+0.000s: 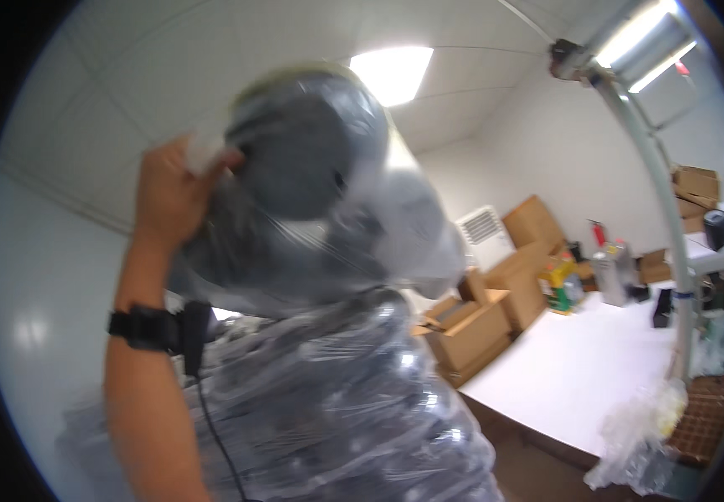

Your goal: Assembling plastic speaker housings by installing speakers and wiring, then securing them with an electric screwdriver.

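The left hand (pixel 169 197), raised at upper left of the frame, pinches the clear wrap of a grey plastic-wrapped bundle (pixel 312 192) filling the centre, its long axis running down toward the lower edge; white bench (pixel 579 368) lies open at lower right, cardboard boxes (pixel 470 326) beyond

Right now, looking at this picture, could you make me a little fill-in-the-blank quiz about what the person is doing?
1. The left hand grips a grey bundle wrapped in clear ____ film.
2. On that wrist sits a ____ wristband.
3. Brown cardboard ____ stand beside the white table.
4. A crumpled clear bag lies at the table's ____ edge.

Missing words: plastic; black; boxes; near
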A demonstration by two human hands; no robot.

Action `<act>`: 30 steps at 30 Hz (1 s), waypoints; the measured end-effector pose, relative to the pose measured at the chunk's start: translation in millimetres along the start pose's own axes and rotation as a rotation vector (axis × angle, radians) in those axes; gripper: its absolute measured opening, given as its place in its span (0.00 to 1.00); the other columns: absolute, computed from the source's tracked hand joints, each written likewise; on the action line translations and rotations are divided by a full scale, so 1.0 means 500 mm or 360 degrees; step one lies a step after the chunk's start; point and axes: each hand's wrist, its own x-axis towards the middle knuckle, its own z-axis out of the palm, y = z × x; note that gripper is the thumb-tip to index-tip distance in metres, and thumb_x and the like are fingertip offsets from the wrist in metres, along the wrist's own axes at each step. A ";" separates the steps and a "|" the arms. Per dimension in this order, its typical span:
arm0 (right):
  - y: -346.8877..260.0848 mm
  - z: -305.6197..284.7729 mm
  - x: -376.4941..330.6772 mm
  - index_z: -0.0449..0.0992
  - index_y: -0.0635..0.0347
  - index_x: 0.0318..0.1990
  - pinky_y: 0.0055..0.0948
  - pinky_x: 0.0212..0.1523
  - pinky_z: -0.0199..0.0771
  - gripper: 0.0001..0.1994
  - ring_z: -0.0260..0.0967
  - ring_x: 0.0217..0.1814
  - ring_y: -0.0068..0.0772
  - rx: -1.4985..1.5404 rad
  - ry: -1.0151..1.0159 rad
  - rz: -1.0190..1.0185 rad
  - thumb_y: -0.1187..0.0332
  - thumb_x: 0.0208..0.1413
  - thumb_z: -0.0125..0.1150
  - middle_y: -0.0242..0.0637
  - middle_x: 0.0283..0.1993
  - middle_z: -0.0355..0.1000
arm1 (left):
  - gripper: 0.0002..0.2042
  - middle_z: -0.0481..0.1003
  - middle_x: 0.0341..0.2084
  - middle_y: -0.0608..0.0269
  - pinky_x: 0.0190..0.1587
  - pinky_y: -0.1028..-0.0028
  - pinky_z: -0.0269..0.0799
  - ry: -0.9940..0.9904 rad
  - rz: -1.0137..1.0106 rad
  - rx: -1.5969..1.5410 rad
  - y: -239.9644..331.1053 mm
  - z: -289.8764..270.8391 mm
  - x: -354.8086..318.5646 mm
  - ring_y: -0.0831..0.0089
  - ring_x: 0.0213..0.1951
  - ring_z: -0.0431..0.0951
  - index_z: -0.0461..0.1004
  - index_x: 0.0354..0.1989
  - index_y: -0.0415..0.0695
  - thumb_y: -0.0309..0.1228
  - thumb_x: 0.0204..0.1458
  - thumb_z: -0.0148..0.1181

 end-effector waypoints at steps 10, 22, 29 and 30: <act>0.073 -0.042 -0.178 0.78 0.71 0.40 0.47 0.46 0.72 0.19 0.75 0.45 0.61 0.0178 0.0593 0.0440 0.58 0.65 0.57 0.59 0.39 0.77 | 0.29 0.77 0.23 0.54 0.34 0.64 0.69 0.0023 -0.0053 0.0304 -0.019 0.177 0.220 0.60 0.27 0.78 0.80 0.34 0.39 0.59 0.57 0.59; 0.122 -0.095 -0.273 0.80 0.68 0.44 0.47 0.52 0.71 0.18 0.73 0.48 0.61 -0.0139 0.0888 0.0632 0.58 0.68 0.53 0.60 0.43 0.77 | 0.24 0.75 0.21 0.49 0.32 0.59 0.68 0.0253 0.0247 0.0425 0.031 0.208 0.222 0.49 0.27 0.77 0.72 0.27 0.38 0.51 0.53 0.67; -0.106 -0.138 -0.084 0.79 0.66 0.47 0.51 0.52 0.71 0.19 0.73 0.51 0.63 -0.0024 0.0455 0.0173 0.56 0.66 0.55 0.60 0.45 0.77 | 0.22 0.75 0.20 0.54 0.29 0.60 0.69 0.0352 0.0752 0.0249 0.162 0.221 0.221 0.55 0.24 0.76 0.76 0.27 0.42 0.52 0.50 0.69; -0.130 -0.127 -0.044 0.80 0.65 0.46 0.50 0.51 0.71 0.18 0.74 0.50 0.62 -0.0060 0.0435 0.0058 0.57 0.65 0.55 0.59 0.44 0.77 | 0.22 0.75 0.19 0.54 0.29 0.60 0.69 0.0324 0.0710 0.0198 0.171 0.221 0.226 0.55 0.24 0.76 0.77 0.27 0.42 0.51 0.50 0.69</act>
